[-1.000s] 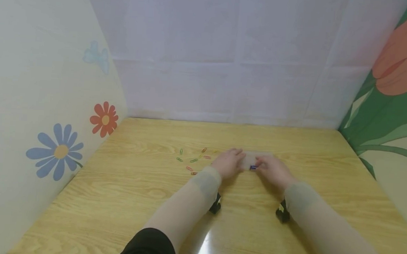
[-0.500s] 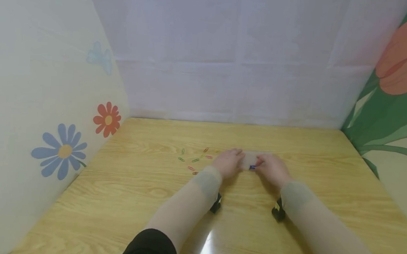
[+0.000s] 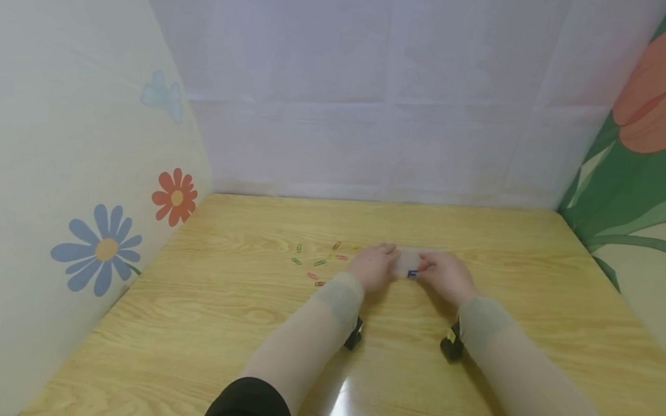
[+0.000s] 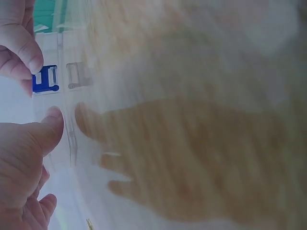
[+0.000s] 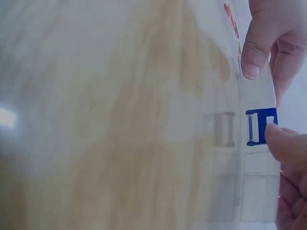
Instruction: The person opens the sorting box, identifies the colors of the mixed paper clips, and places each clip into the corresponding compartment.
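A clear plastic box [image 3: 407, 261] rests on the table between my hands, its front side carrying a blue latch [image 5: 261, 127]. My left hand [image 3: 374, 268] grips the box's left part, with the thumb [image 5: 252, 64] on the front and the other fingers over the far side. At the latch, my right hand [image 3: 447, 277] pinches the blue piece; the thumb [image 5: 272, 132] lies at its upper edge, and the other fingers are curled behind. In the left wrist view, the right thumb [image 4: 31, 55] meets the latch's corner. The box's lid looks down flat.
Several coloured paper clips [image 3: 319, 262] lie scattered on the wooden table [image 3: 247, 329] left of my left hand. A white cloth wall [image 3: 338, 108] stands behind the table, with flower-printed panels on both sides.
My right wrist has shifted slightly to the left while its thumb stays at the blue latch. My left hand keeps its place on the box.
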### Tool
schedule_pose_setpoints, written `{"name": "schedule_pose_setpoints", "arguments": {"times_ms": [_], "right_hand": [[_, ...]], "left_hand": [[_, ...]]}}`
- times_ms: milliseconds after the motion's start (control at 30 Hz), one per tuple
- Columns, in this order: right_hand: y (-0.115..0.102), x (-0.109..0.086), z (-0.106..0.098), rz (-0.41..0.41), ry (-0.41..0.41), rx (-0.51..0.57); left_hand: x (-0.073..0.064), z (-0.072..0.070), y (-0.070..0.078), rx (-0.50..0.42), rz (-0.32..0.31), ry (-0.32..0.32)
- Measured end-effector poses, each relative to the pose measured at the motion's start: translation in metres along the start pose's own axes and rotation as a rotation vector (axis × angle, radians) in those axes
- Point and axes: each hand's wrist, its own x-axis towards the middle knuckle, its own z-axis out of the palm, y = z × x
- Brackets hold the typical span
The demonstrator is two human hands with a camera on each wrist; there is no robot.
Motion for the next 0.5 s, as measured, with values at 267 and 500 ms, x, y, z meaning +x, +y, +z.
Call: {"name": "schedule_pose_setpoints", "arguments": {"times_ms": [267, 500], "right_hand": [[-0.0025, -0.0012, -0.0023, -0.003, 0.004, -0.002], [-0.0015, -0.001, -0.0005, -0.011, 0.012, -0.009]], "left_hand": [[0.0003, -0.0011, -0.0008, -0.006, 0.009, 0.013], [0.0005, 0.0025, -0.0016, -0.009, 0.01, 0.026]]}}
